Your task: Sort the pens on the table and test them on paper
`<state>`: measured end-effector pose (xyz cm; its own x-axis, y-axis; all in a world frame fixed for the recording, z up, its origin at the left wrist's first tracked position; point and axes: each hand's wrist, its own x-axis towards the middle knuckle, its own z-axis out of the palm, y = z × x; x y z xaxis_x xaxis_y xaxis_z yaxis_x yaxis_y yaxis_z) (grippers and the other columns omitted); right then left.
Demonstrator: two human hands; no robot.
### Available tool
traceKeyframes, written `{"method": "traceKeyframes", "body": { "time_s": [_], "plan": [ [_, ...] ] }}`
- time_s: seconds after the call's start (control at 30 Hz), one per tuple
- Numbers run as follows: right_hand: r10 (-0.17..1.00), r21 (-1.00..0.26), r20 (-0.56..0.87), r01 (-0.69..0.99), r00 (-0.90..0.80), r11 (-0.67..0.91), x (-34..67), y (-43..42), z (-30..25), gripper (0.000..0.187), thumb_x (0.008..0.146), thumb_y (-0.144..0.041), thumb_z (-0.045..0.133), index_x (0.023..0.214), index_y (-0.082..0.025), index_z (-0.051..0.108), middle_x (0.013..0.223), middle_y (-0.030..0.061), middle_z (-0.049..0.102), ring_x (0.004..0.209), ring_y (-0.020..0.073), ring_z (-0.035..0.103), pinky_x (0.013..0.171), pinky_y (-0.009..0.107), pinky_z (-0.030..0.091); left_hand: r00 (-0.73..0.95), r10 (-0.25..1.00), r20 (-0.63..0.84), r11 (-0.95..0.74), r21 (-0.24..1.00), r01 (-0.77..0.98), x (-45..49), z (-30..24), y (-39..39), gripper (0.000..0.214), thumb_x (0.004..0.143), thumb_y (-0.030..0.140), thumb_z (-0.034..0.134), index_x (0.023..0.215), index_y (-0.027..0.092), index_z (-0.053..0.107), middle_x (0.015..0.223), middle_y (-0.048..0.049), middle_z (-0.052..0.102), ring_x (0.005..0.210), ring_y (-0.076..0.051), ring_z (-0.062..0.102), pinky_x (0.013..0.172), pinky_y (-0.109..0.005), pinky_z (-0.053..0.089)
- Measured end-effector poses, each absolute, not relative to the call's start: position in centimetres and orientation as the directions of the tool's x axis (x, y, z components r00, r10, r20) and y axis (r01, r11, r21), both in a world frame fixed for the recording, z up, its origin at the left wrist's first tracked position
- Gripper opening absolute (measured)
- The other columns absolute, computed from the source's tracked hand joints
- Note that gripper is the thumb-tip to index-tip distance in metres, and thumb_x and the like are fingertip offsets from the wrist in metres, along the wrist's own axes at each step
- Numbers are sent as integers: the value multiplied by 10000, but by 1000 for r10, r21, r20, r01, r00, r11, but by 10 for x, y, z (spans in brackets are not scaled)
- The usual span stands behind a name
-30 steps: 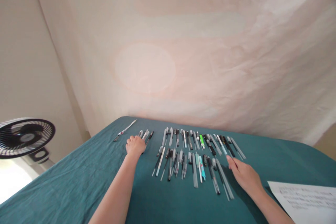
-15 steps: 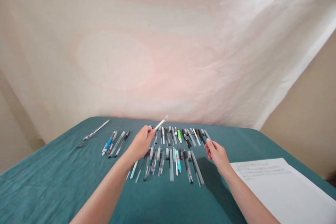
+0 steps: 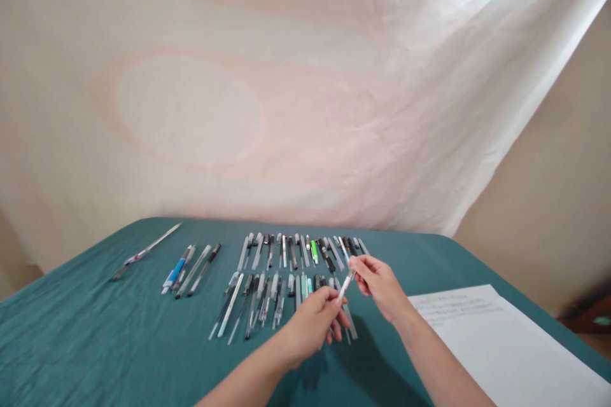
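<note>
My left hand (image 3: 319, 318) is closed around the lower part of a slim white pen (image 3: 345, 286), held tilted above the front row of pens. My right hand (image 3: 379, 285) pinches the pen's upper end between thumb and fingertips; whether a cap is there I cannot make out. Below and beyond my hands, loose pens lie in two rows on the green cloth. A bright green one (image 3: 314, 252) stands out in the back row (image 3: 292, 253). My left hand covers part of the front row (image 3: 260, 305).
Left of the rows lies a small group of pens, one of them blue and white (image 3: 176, 270). A long thin wrapped item (image 3: 146, 252) rests farther left. White paper sheets (image 3: 506, 343) with writing lie on the right. A pale cloth (image 3: 305, 108) hangs behind the table.
My left hand has brought the white pen right and down, towards me. My right hand has come to its upper end and now grips it. The view has turned slightly to the right.
</note>
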<state>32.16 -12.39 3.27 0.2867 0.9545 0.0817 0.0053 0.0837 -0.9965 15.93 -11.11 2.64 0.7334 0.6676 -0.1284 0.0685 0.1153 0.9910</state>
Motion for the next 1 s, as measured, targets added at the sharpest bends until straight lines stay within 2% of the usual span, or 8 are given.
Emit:
{"method": "traceKeyframes", "body": {
  "time_s": [0.17, 0.33, 0.47, 0.63, 0.9, 1.0],
  "plan": [
    [973, -988, 67, 149, 221, 34, 317, -125, 30, 364, 692, -518, 577, 711, -154, 589, 466, -61, 438, 376, 55, 341, 370, 190, 250, 693, 707, -142, 298, 948, -110, 179, 22, -116, 337, 761, 467, 449, 847, 145, 501, 637, 4, 532, 438, -55, 370, 423, -190, 225],
    [993, -986, -41, 154, 108, -58, 316, -125, 22, 372, 710, -529, 551, 682, -159, 563, 469, -62, 449, 396, 58, 351, 385, 184, 257, 664, 716, -215, 460, 861, -217, 181, 8, -121, 375, 726, 510, 497, 840, 154, 498, 566, 53, 436, 402, -27, 227, 411, -184, 113],
    [995, -974, -73, 209, 75, -87, 314, -125, 18, 374, 715, -516, 556, 610, -160, 508, 513, -40, 518, 441, 65, 402, 421, 184, 299, 633, 736, -243, 484, 841, -240, 178, 3, -121, 372, 724, 523, 503, 808, 162, 482, 559, 72, 386, 399, -19, 196, 407, -184, 74],
    [996, -968, -45, 244, 72, -61, 310, -124, 17, 357, 717, -498, 558, 626, -152, 557, 489, -40, 518, 429, 70, 405, 420, 191, 304, 620, 729, -290, 504, 840, -200, 179, 0, -123, 384, 727, 571, 466, 793, 196, 427, 506, 113, 240, 370, -19, 136, 390, -183, 48],
    [991, -981, -36, 187, 131, -60, 315, -124, 19, 325, 708, -459, 579, 624, -145, 572, 507, -27, 535, 440, 73, 428, 411, 185, 315, 637, 702, -317, 514, 845, -147, 180, 2, -131, 363, 764, 562, 407, 912, 232, 428, 487, 117, 234, 347, -25, 133, 372, -182, 32],
    [978, -988, -11, 146, 210, -42, 326, -120, 17, 342, 705, -480, 570, 687, -140, 597, 577, 0, 558, 487, 91, 468, 402, 183, 343, 622, 715, -320, 525, 833, -175, 181, -2, -133, 345, 762, 546, 426, 861, 216, 414, 501, 112, 258, 363, -22, 156, 379, -176, 52]
  ]
}}
